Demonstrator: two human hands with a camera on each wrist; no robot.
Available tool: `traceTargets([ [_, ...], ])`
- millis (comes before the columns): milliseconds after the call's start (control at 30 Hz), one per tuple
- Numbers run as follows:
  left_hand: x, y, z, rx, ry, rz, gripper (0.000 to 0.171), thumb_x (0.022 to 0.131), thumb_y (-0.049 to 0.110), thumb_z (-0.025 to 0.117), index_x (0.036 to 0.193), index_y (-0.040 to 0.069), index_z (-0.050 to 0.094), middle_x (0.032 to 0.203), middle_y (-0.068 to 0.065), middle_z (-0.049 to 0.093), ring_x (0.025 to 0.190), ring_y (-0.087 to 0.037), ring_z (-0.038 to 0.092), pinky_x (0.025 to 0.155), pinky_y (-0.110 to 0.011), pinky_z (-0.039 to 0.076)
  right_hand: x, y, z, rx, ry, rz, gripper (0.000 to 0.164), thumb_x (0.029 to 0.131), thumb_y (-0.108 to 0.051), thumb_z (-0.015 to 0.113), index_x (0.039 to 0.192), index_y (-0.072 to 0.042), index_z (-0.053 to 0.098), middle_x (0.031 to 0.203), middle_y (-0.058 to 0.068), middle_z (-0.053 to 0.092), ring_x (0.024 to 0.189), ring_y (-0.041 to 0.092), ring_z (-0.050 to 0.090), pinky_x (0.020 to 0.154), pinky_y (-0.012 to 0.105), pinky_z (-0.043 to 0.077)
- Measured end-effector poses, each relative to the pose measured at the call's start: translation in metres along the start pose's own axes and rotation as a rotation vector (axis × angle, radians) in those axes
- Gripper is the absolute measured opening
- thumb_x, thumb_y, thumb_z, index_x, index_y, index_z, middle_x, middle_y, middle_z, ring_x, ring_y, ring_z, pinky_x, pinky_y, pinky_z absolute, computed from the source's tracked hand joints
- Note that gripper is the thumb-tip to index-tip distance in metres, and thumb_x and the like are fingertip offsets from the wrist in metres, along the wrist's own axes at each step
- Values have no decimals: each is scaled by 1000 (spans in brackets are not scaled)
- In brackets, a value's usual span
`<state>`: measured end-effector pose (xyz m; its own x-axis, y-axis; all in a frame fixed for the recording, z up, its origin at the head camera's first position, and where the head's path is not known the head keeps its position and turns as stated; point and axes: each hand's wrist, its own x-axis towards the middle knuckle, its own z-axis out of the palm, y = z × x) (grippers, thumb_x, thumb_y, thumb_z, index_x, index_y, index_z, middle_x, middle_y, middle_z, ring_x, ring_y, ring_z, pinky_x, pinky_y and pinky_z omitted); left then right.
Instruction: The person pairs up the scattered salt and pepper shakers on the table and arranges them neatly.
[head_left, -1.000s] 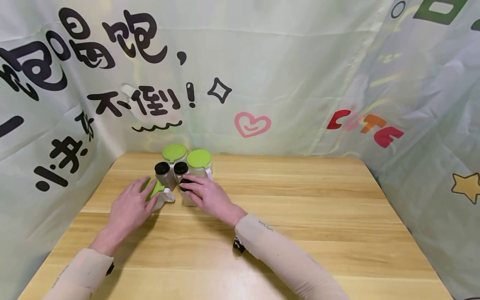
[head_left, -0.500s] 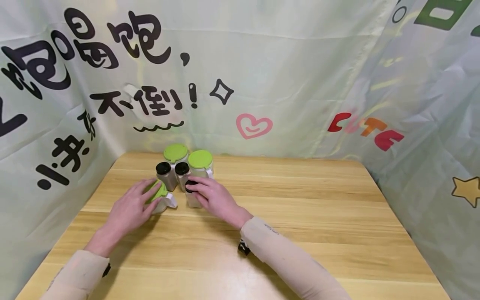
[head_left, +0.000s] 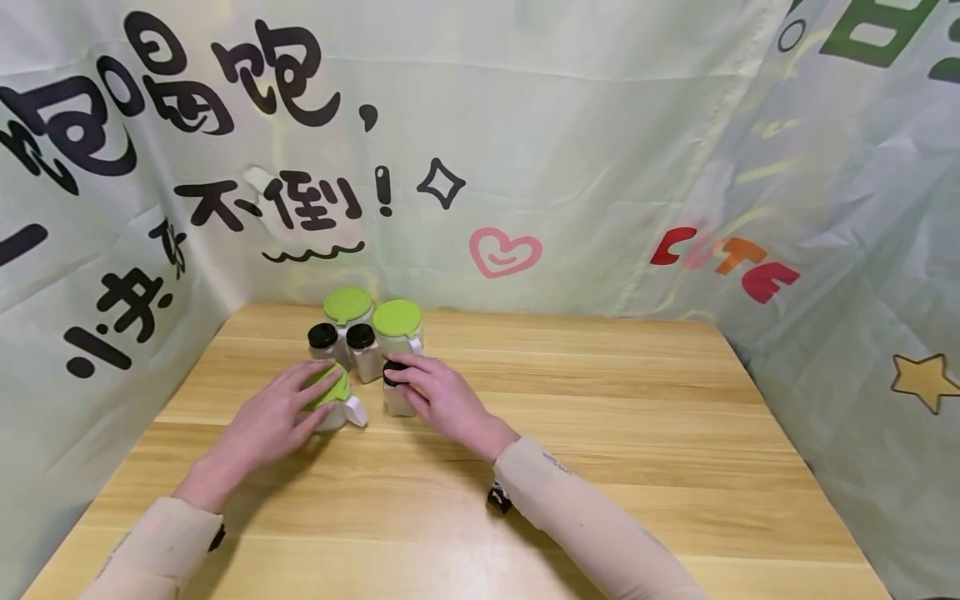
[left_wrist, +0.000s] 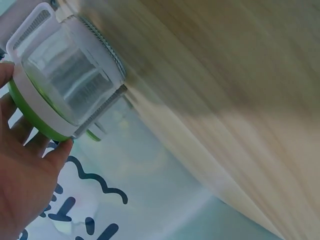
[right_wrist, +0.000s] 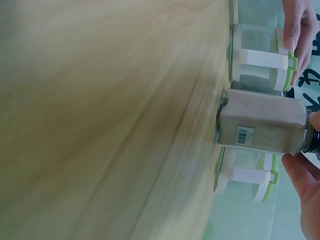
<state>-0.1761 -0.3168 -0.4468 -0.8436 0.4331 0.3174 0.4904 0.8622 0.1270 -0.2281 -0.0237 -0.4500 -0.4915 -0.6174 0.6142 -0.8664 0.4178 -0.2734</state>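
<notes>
In the head view my left hand (head_left: 266,417) reaches from above over a glass jar with a green lid (head_left: 339,387) and a white handle. Its thumb and fingers grip the lid's rim, as the left wrist view shows on the jar (left_wrist: 67,75). My right hand (head_left: 453,404) pinches the black cap of a square spice bottle (head_left: 398,400) just right of that jar. In the right wrist view the bottle (right_wrist: 262,122) shows pale contents and a small barcode label. Both containers stand upright, or nearly so.
Two more green-lidded jars, the left one (head_left: 348,305) and the right one (head_left: 398,317), stand at the table's back. In front of them are two black-capped bottles, left (head_left: 323,337) and right (head_left: 364,353). A printed cloth (head_left: 585,150) hangs behind the wooden table (head_left: 600,400).
Both hands have shifted right and slightly nearer, taking the jar and the spice bottle along. The spice bottle now stands farther from the two black-capped bottles, which appear unmoved.
</notes>
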Motion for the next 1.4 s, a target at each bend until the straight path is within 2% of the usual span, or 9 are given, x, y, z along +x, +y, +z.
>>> traceTargets([
  [333,12,11,8,-50,51,105,58,96,23,76,149,11,57,155,-16,50,140,-43,47,107,-65,46,-9,3,-7,24,29,13,30,96,-3,74,126,-6,73,139,11,66,129,25,63,114,26,44],
  [633,28,25,17,-102,14,160,58,99,28,73,151,12,55,158,-14,47,143,-39,45,109,-63,46,-21,7,-18,36,34,74,29,95,-4,75,124,-7,73,142,10,64,131,25,61,114,29,46],
  [933,43,39,24,-202,-14,236,58,99,27,72,152,14,54,159,-14,47,147,-37,42,113,-60,43,-38,15,-31,48,87,80,24,95,-4,75,119,-6,74,140,10,66,128,26,64,110,29,49],
  [1167,57,54,29,-232,-31,309,55,101,30,68,152,15,54,161,-9,46,147,-34,42,114,-59,43,-51,17,-47,54,104,106,22,93,-2,77,115,-5,75,138,11,66,125,28,66,106,33,53],
  [1400,71,73,35,-269,-66,360,53,103,31,65,153,15,54,161,-7,45,148,-37,40,118,-58,39,-68,25,-64,35,99,149,22,93,-1,77,114,-6,75,138,11,66,124,29,67,103,38,56],
])
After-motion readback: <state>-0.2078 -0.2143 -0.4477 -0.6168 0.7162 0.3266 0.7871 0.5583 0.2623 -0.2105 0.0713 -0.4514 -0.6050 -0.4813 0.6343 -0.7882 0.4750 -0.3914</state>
